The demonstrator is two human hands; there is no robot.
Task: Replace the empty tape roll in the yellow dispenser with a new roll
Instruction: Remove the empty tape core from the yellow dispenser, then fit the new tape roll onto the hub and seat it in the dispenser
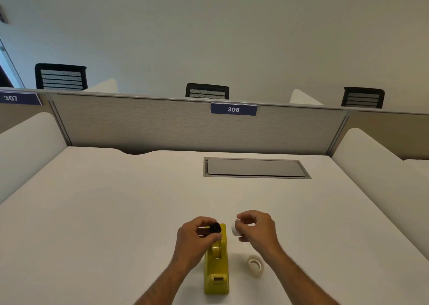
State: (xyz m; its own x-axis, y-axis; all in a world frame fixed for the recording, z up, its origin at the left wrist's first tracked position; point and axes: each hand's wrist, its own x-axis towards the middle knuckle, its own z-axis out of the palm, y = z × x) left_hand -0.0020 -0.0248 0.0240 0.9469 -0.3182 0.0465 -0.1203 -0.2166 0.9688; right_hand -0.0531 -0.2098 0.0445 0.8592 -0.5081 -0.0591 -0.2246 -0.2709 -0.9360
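The yellow dispenser (pixel 217 268) stands on the white desk (pixel 116 211) near its front edge, its roll cradle showing no roll. My left hand (pixel 197 237) holds a small black spindle hub (pixel 215 228) over the dispenser's far end. My right hand (pixel 257 229) pinches a small white ring, the empty tape core (pixel 236 230), just right of the dispenser. A roll of clear tape (pixel 255 265) lies flat on the desk to the dispenser's right, below my right wrist.
A grey cable hatch (pixel 255 167) is set into the desk further back. A grey partition with the label 306 (pixel 233 109) closes the desk's far side, white side panels flank it, and black chairs stand beyond.
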